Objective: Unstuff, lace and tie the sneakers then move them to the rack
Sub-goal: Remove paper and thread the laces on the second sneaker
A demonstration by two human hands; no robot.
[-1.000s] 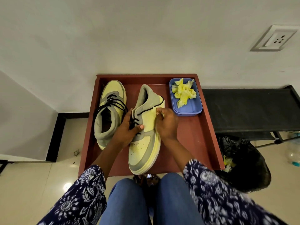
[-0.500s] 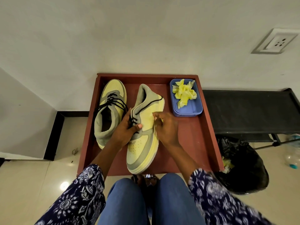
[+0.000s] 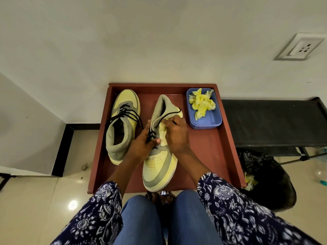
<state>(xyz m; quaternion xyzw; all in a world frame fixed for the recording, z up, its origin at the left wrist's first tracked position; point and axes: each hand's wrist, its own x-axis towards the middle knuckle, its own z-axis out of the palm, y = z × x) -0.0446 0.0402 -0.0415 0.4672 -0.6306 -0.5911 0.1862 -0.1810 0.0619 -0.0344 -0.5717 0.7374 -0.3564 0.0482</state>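
A shallow red-brown tray [image 3: 223,144] with a raised rim carries two low sneakers in pale yellow and grey suede-like panels with thick yellowish soles. The left sneaker [image 3: 123,128] lies near the tray's left edge, toe toward the far rim, with black laces [image 3: 127,113] threaded across its tongue. The right sneaker [image 3: 159,165] sits at the tray's centre, toe toward the near edge and tilted. The left hand [image 3: 141,145] grips this sneaker at the lace area, thumb over the black lace. The right hand [image 3: 177,135] has its fingers curled at the shoe opening, pinching crumpled yellow paper [image 3: 162,128] there. In the tray's far right corner, a rounded blue plastic container [image 3: 212,119] holds crumpled yellow paper wads [image 3: 201,103]. A black rack [image 3: 270,121] stands just beside the tray's right edge.
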